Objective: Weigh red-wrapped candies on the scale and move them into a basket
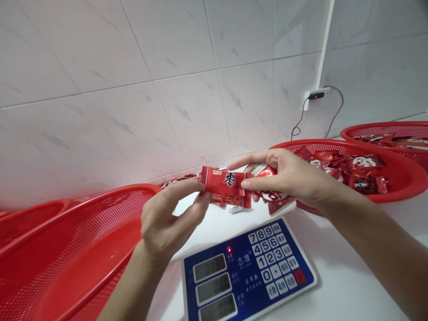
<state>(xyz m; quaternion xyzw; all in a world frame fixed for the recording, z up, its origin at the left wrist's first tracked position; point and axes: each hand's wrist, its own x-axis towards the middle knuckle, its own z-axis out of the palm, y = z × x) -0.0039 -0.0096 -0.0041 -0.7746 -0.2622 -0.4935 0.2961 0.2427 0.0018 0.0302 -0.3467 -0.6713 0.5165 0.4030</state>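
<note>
My left hand [170, 218] pinches the left end of a red wrapped packet [224, 185] printed with a large black Chinese character for jujube. My right hand [287, 176] grips a crumpled red-and-white packet [272, 195] between thumb and fingers, close to the right end of the first packet. A second red packet edge shows beneath the printed one, and the two may be joined. Behind both hands, a few more packets [179, 180] lie along the wall, partly hidden.
A blue digital scale [249, 272] stands on the white counter [341, 263] below my hands. A large red mesh basket [100, 200] lies at left. Red mesh baskets [301, 145] [377, 125] holding packets stand at right, before a tiled wall with a plugged-in socket [316, 94].
</note>
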